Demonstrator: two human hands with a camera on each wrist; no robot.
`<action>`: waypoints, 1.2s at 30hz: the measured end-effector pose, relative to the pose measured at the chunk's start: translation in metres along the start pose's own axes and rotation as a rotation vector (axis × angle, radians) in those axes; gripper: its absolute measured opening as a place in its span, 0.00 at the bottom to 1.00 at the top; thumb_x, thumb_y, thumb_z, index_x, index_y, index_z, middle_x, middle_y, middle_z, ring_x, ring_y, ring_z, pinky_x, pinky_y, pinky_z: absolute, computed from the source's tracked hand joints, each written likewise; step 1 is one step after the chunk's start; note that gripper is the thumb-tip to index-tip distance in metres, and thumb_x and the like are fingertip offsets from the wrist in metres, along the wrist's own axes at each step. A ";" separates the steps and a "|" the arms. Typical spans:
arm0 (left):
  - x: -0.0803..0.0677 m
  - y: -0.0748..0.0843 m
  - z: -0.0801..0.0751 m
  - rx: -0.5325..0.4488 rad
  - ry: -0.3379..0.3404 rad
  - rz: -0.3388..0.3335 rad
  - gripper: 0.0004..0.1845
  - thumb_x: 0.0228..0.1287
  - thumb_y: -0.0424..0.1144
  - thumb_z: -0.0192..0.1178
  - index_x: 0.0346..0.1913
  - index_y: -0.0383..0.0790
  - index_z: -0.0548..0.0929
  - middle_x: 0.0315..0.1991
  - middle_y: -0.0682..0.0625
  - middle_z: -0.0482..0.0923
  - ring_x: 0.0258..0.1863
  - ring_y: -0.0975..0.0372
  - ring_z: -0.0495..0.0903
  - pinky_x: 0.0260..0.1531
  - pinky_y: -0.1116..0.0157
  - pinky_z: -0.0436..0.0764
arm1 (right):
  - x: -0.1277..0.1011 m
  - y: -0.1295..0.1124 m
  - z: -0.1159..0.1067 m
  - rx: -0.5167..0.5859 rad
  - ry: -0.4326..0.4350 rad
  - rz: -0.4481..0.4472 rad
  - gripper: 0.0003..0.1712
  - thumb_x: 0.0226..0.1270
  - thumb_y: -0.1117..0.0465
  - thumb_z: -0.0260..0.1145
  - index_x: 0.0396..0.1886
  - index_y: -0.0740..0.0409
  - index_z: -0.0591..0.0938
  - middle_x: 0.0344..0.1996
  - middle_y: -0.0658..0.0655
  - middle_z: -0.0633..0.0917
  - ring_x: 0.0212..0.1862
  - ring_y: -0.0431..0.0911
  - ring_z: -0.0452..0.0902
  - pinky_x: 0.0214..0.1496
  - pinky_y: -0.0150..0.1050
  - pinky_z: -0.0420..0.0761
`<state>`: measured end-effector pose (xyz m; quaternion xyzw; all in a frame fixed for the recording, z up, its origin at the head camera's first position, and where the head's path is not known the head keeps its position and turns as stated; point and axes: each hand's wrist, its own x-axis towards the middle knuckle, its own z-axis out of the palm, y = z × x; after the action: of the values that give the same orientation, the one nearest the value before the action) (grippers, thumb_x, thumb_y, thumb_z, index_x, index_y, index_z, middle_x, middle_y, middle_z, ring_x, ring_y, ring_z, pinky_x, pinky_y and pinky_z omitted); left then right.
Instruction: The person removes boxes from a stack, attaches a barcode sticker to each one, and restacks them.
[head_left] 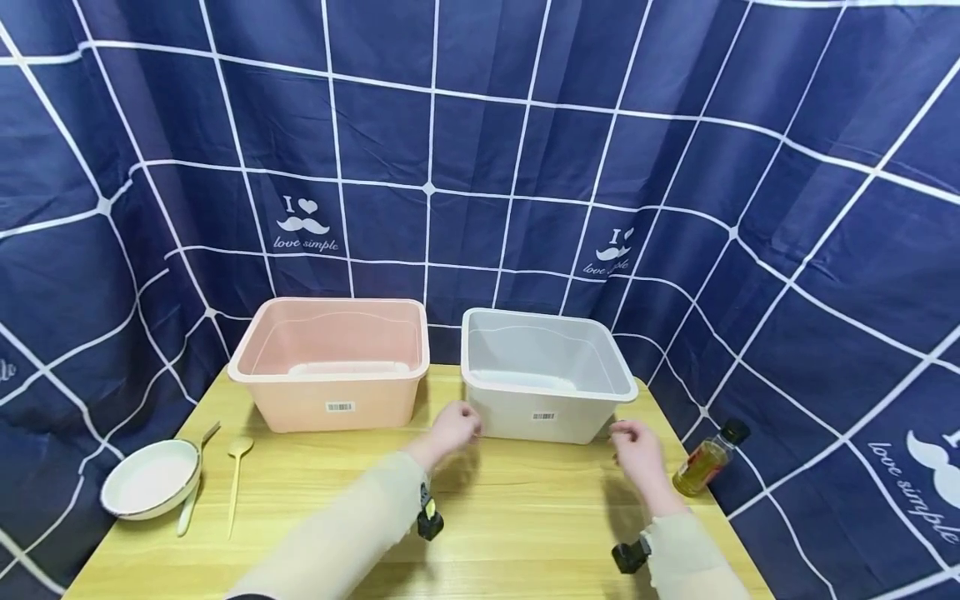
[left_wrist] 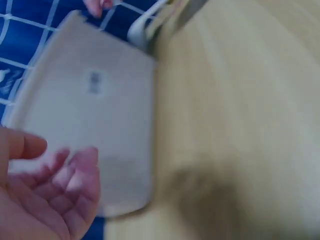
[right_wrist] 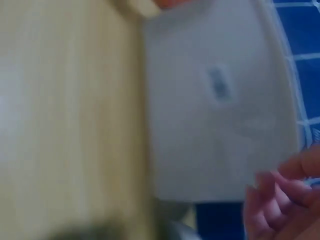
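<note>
- My desk point(head_left: 495, 533) is pale wood grain, backed by a navy grid curtain.
- A pink tub point(head_left: 330, 362) sits at the back left of it, and a grey tub point(head_left: 543, 375) just beside it on the right.
- A white bowl point(head_left: 152, 477) lies near the left edge, a spoon point(head_left: 237, 475) beside it.
- A small oil bottle point(head_left: 708, 458) stands at the right edge.

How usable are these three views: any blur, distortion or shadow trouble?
Head view: sharp and evenly lit, with wide-angle bending of the curtain grid; soft shadows lie on the table under the left hand and right hand. Left wrist view: heavily motion-blurred, the grey bin a smear, its label unreadable. Right wrist view: equally blurred, with a dark shadow patch at the bottom.
</note>
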<state>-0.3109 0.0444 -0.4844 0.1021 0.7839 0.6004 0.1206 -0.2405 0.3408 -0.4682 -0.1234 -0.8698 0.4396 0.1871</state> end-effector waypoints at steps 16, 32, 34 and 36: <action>0.023 0.031 -0.009 -0.206 0.367 0.009 0.23 0.61 0.29 0.59 0.59 0.22 0.75 0.31 0.48 0.75 0.29 0.60 0.77 0.28 0.69 0.78 | 0.052 -0.003 -0.017 0.304 0.041 0.311 0.17 0.73 0.59 0.58 0.44 0.73 0.78 0.30 0.55 0.73 0.33 0.45 0.66 0.35 0.35 0.69; -0.009 0.097 -0.032 -0.408 0.371 0.178 0.21 0.56 0.25 0.64 0.55 0.24 0.80 0.27 0.54 0.71 0.30 0.66 0.69 0.27 0.75 0.69 | 0.024 -0.087 -0.067 0.828 0.424 0.263 0.07 0.62 0.68 0.70 0.33 0.52 0.91 0.20 0.45 0.79 0.27 0.39 0.67 0.31 0.27 0.68; -0.016 0.113 -0.041 -0.409 0.373 0.232 0.21 0.56 0.25 0.64 0.55 0.24 0.80 0.26 0.54 0.71 0.29 0.66 0.69 0.30 0.74 0.70 | 0.020 -0.105 -0.074 0.866 0.440 0.239 0.06 0.62 0.67 0.71 0.36 0.54 0.90 0.22 0.47 0.79 0.29 0.41 0.67 0.33 0.28 0.67; -0.023 0.126 -0.053 -0.411 0.382 0.289 0.22 0.56 0.24 0.64 0.55 0.23 0.80 0.27 0.54 0.72 0.30 0.66 0.70 0.34 0.73 0.72 | 0.017 -0.123 -0.078 0.893 0.434 0.219 0.07 0.62 0.66 0.71 0.39 0.56 0.90 0.25 0.49 0.78 0.31 0.42 0.66 0.34 0.29 0.66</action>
<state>-0.3041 0.0211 -0.3480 0.0712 0.6319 0.7657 -0.0972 -0.2286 0.3319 -0.3226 -0.2104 -0.5201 0.7499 0.3506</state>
